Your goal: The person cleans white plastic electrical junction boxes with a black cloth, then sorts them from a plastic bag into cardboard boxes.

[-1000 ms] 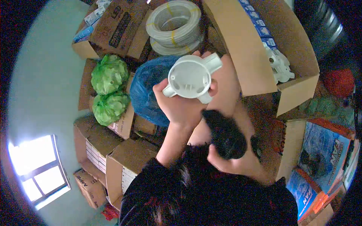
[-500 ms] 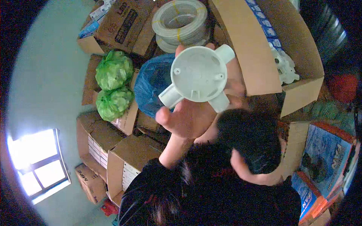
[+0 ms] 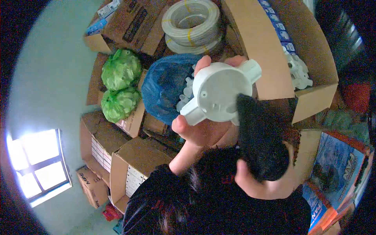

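My left hand (image 3: 203,131) holds a white round plastic conduit junction box (image 3: 225,88) from beneath, thumb near one spout and fingertips showing past the far rim. Its open side faces me, with pipe spouts sticking out from the wall. My right hand (image 3: 270,188) is wrapped around a dark black bundle (image 3: 260,141), soft-looking like cloth; I cannot tell its exact kind. The top of this bundle overlaps the lower right rim of the box in the head view. Behind my left hand, a blue plastic bag (image 3: 162,88) contains small white fittings (image 3: 186,94).
Two green bags (image 3: 121,70) of white parts lie at the left. Coils of pale tubing (image 3: 192,25) stand at the back. An open carton (image 3: 315,102) at the right holds white fittings (image 3: 299,72). Fan boxes (image 3: 338,168) stand lower right; more cartons (image 3: 137,156) line the left.
The junction box has come lower and to the right, tilting a little. My right hand has raised the black bundle up to the box's lower right edge.
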